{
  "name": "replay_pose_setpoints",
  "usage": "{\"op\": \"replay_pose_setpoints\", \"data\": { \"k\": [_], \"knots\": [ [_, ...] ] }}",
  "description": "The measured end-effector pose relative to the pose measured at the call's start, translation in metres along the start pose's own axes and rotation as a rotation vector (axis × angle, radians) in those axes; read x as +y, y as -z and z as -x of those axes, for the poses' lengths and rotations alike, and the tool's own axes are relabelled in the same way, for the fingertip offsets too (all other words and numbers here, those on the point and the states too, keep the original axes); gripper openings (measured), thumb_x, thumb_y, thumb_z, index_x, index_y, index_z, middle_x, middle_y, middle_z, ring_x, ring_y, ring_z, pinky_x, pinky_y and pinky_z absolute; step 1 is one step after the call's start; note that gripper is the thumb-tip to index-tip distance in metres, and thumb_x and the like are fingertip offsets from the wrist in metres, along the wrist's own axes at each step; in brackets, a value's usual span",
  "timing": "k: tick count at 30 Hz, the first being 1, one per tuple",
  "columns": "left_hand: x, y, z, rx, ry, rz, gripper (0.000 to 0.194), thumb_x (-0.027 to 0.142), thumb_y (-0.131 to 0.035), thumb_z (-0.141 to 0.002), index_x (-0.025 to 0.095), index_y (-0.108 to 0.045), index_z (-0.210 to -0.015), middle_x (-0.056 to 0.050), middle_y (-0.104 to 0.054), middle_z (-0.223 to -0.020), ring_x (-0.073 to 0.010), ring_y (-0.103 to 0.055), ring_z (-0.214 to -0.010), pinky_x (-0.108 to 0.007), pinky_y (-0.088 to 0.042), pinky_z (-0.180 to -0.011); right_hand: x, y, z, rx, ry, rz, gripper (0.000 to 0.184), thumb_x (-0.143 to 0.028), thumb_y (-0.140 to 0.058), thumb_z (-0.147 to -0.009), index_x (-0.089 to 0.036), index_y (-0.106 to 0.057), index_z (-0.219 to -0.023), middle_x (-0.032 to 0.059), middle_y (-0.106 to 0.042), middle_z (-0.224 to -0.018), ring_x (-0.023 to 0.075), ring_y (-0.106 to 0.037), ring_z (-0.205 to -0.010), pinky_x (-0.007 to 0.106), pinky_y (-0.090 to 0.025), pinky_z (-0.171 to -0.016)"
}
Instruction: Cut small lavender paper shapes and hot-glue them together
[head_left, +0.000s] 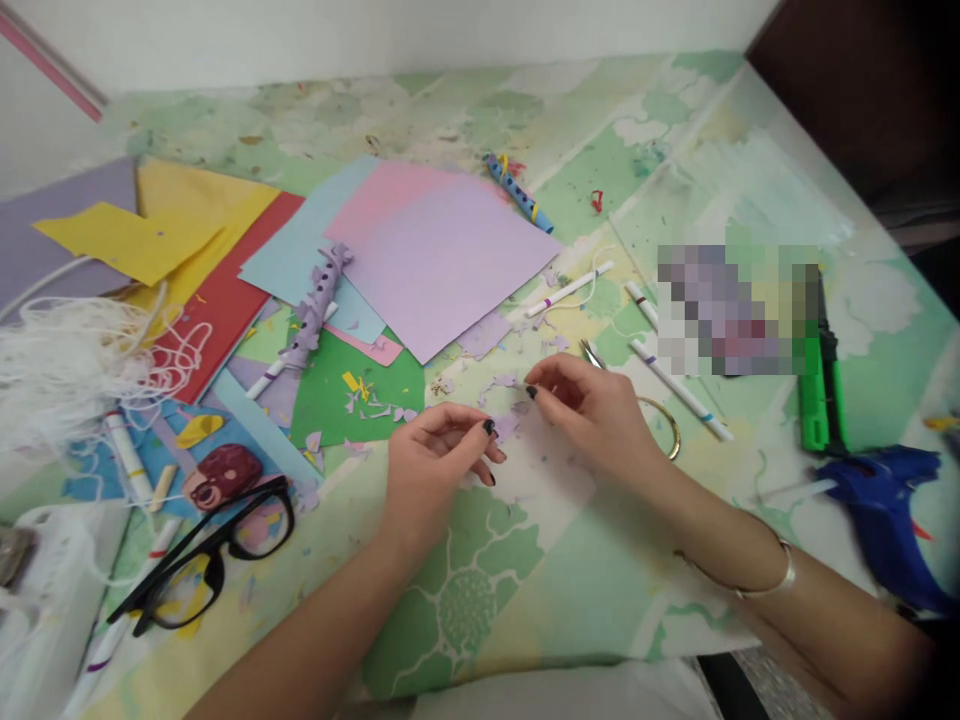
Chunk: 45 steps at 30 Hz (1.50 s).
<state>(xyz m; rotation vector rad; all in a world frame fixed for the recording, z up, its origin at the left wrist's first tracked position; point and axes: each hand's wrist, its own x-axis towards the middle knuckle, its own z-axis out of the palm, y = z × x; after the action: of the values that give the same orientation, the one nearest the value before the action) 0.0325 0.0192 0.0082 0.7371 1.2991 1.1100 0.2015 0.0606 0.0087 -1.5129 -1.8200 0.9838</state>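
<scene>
My left hand (pixel 442 460) is held just over the table, thumb and fingertips drawn together; whatever lies between them is too small to make out. Facing it, a short gap away, my right hand (pixel 600 410) pinches thumb against forefinger, with a tiny pale scrap seeming to show at the tips. Small lilac paper scraps (pixel 504 428) lie beneath and between the hands. Gold-handled scissors (pixel 676 435) rest partly hidden behind my right hand. Beyond the hands is a large lilac sheet (pixel 457 260), and a green paper piece (pixel 315 405) strewn with clippings lies left of them.
A dotted lilac paper roll (pixel 319 295) and a blue roll (pixel 517 190) lie farther back. White markers (pixel 679 390) lie to the right, near a blue glue gun (pixel 885 510) and a green-black tool (pixel 814 400). Eyeglasses (pixel 214 560), white yarn (pixel 75 360) and a power strip (pixel 56 590) occupy the left.
</scene>
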Motion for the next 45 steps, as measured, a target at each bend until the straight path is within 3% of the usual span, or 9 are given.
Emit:
{"op": "replay_pose_setpoints", "data": {
  "k": [4,13,19,25,30,34,40,45],
  "knots": [
    [0.002,0.001,-0.002,0.021,-0.031,-0.025,0.006,0.016,-0.07,-0.071,0.014,-0.065,-0.072,0.001,-0.066,-0.052,-0.0104,-0.061,-0.045,-0.017,-0.048,-0.039,0.0,-0.001,-0.022,-0.086,0.065,0.347,0.012,-0.013,-0.055,-0.081,-0.018,-0.063,-0.088,0.0024,-0.063,-0.084,0.0136,-0.054,-0.071,0.028,-0.037,-0.066],
    [0.008,0.001,-0.002,0.071,-0.089,-0.036,0.007,0.017,-0.07,-0.069,0.014,-0.064,-0.071,0.001,-0.064,-0.057,-0.0111,-0.063,-0.051,-0.018,-0.052,-0.045,-0.004,-0.009,-0.034,-0.115,0.036,0.357,0.008,-0.01,-0.055,-0.077,-0.017,-0.059,-0.075,0.0044,-0.061,-0.08,0.0166,-0.052,-0.075,0.028,-0.034,-0.065],
    [0.006,0.003,-0.005,0.058,-0.11,-0.107,0.006,0.018,-0.07,-0.069,0.014,-0.065,-0.072,0.001,-0.064,-0.063,-0.01,-0.063,-0.054,-0.017,-0.051,-0.047,-0.007,-0.001,-0.033,-0.148,0.002,0.202,0.006,-0.013,-0.057,-0.075,-0.017,-0.06,-0.073,0.0007,-0.064,-0.076,0.0124,-0.053,-0.066,0.026,-0.037,-0.062],
    [0.004,0.001,0.0,-0.015,-0.131,-0.129,0.004,0.018,-0.069,-0.07,0.014,-0.068,-0.069,-0.005,-0.069,-0.095,-0.0098,-0.064,-0.066,-0.018,-0.055,-0.051,-0.016,0.011,-0.006,-0.208,-0.107,-0.019,0.008,-0.023,-0.056,-0.078,-0.018,-0.061,-0.074,-0.0007,-0.063,-0.071,0.008,-0.051,-0.051,0.021,-0.037,-0.045],
    [-0.001,-0.008,0.012,-0.119,-0.03,-0.172,0.003,0.016,-0.067,-0.067,0.013,-0.066,-0.067,-0.002,-0.069,-0.077,-0.0067,-0.059,-0.047,-0.018,-0.053,-0.045,-0.012,0.002,0.034,-0.249,-0.321,-0.348,0.009,-0.025,-0.06,-0.076,-0.018,-0.055,-0.072,-0.0043,-0.056,-0.062,0.0059,-0.047,-0.038,0.019,-0.032,-0.035],
    [-0.007,-0.011,0.017,-0.17,0.01,-0.216,0.001,0.013,-0.067,-0.065,0.013,-0.065,-0.065,0.002,-0.064,-0.059,-0.008,-0.06,-0.044,-0.018,-0.052,-0.047,-0.007,-0.007,0.055,-0.254,-0.385,-0.567,0.008,-0.023,-0.059,-0.077,-0.019,-0.053,-0.074,-0.0075,-0.05,-0.051,0.0069,-0.046,-0.035,0.018,-0.033,-0.033],
    [-0.01,-0.011,0.017,-0.172,0.004,-0.178,0.003,0.011,-0.067,-0.062,0.014,-0.065,-0.062,0.0,-0.066,-0.06,-0.0106,-0.064,-0.056,-0.02,-0.055,-0.059,-0.004,-0.011,0.062,-0.204,-0.374,-0.609,0.006,-0.022,-0.058,-0.079,-0.019,-0.054,-0.076,-0.0076,-0.051,-0.048,0.0076,-0.047,-0.038,0.017,-0.034,-0.034],
    [-0.01,-0.011,0.016,-0.17,-0.014,-0.17,0.005,0.011,-0.068,-0.062,0.015,-0.066,-0.06,0.0,-0.065,-0.061,-0.0108,-0.063,-0.056,-0.02,-0.055,-0.059,-0.004,-0.011,0.063,-0.175,-0.36,-0.6,0.005,-0.021,-0.057,-0.08,-0.019,-0.054,-0.077,-0.008,-0.05,-0.046,0.0072,-0.046,-0.038,0.017,-0.034,-0.036]
  ]
}}
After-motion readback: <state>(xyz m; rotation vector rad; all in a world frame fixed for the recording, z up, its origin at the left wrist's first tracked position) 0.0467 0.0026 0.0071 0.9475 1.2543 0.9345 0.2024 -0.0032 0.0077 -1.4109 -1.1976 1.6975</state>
